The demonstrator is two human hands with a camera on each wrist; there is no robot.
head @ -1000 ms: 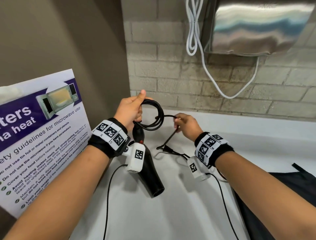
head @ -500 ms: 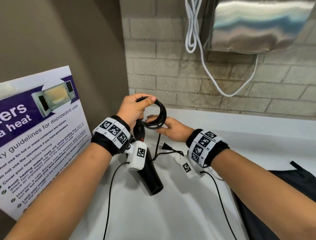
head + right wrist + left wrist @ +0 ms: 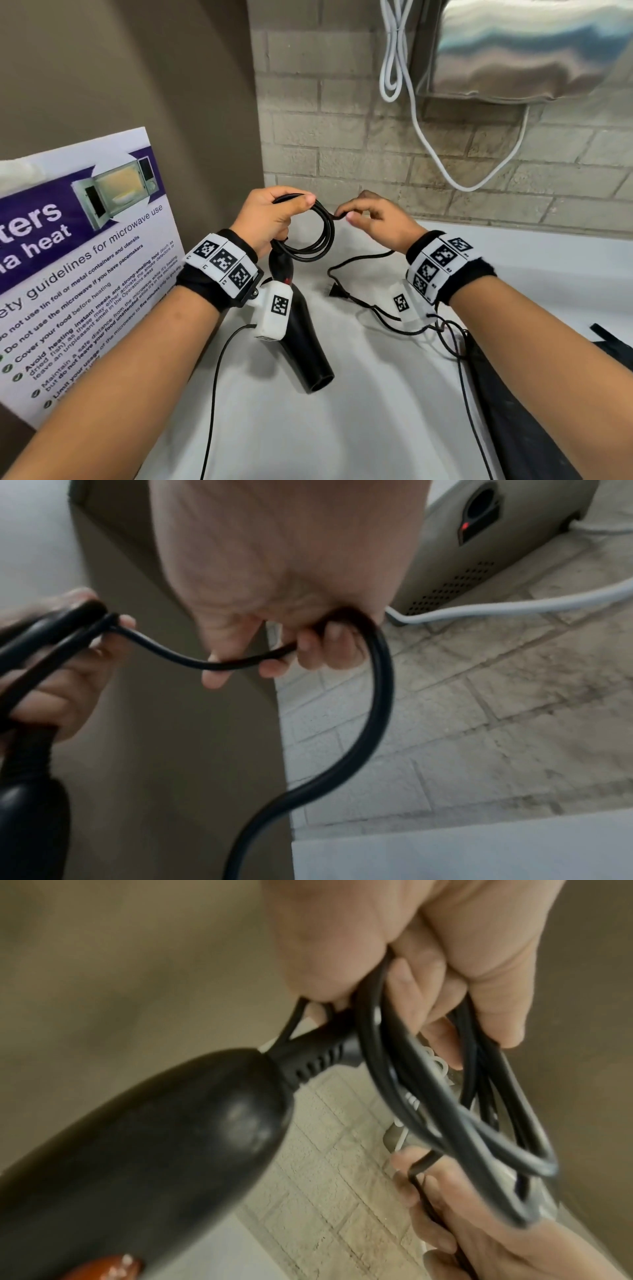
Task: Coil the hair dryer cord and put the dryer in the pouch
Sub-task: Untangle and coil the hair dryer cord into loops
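Observation:
A black hair dryer [image 3: 305, 346] hangs nozzle-down over the white counter, its handle end [image 3: 143, 1150] just below my left hand [image 3: 274, 219]. That hand grips several coiled loops of the black cord [image 3: 317, 236] at their top. My right hand [image 3: 370, 219] is beside the coil and pinches the free run of cord [image 3: 246, 664] between thumb and fingers. From there the cord drops to the counter and ends in the plug [image 3: 334, 291]. The black pouch [image 3: 534, 421] lies at the lower right, partly under my right forearm.
A leaning microwave-guidelines sign [image 3: 78, 260] stands at the left. A steel hand dryer [image 3: 534, 51] with a white cable [image 3: 428, 137] hangs on the brick wall behind. The white counter [image 3: 342, 428] stretches between my arms. Thin black wrist-camera wires [image 3: 214, 394] trail across it.
My right hand brought the cord in to the coil, then moved up and right again along the free run. The coil in my left hand gained a loop; the plug lies nearer.

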